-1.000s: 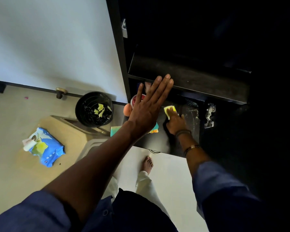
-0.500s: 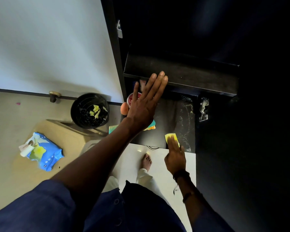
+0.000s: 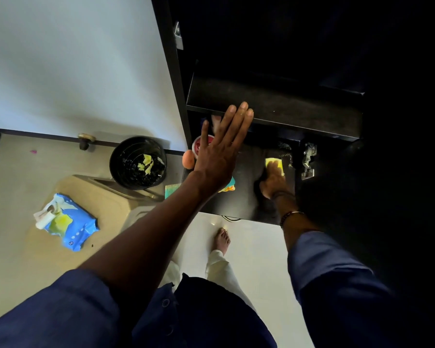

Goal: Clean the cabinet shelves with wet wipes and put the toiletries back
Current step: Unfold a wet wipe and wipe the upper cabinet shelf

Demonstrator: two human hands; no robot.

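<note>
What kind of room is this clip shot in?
Probably a home bathroom or washroom corner. A dark cabinet with open shelves stands against a pale wall, a small black bin holding used wipes sits on the tiled floor, and a blue wipes pack lies beside it.

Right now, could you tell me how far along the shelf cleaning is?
Done: used wipes sit in the bin. In hand: the right hand rubs a yellow wipe on the lower shelf; the left hand rests open on the upper shelf. Left: white residue, and items to arrange.
</note>
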